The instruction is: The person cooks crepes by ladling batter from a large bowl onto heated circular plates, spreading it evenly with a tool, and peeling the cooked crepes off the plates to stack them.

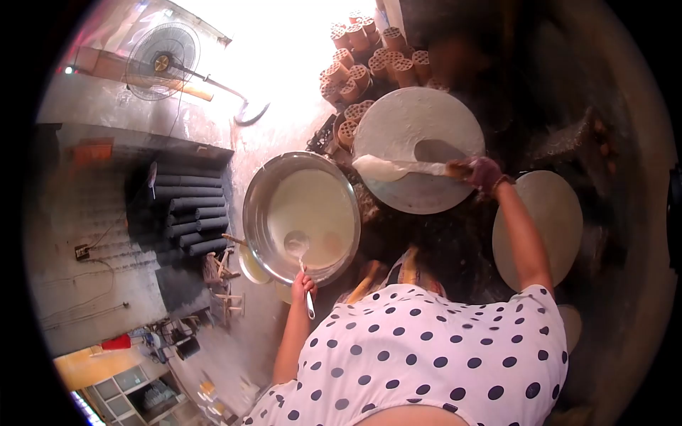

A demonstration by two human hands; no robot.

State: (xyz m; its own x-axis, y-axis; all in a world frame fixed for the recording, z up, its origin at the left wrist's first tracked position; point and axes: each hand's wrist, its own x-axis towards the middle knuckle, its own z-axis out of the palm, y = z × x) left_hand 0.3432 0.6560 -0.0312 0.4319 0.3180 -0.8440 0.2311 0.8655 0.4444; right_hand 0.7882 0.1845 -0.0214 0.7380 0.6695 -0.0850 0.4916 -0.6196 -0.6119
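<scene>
My left hand (303, 286) is closed round the handle of a ladle (297, 246), whose bowl is in the pale batter inside a wide metal basin (253, 206). To the right, my right hand (486, 175), in a dark reddish glove, grips the wooden handle of a long flat scraper (426, 167). The scraper reaches left across a round griddle (419, 124) coated with a whitish layer. White batter or dough (380, 169) lies at the scraper's far end, near the griddle's left edge.
A second round plate (538, 227) is below my right forearm. Perforated clay-coloured cylinders (355, 35) are piled beyond the griddle. Dark rolls (188, 192) are stacked at the left, near small wooden stools (226, 304). A fan (163, 62) stands at upper left.
</scene>
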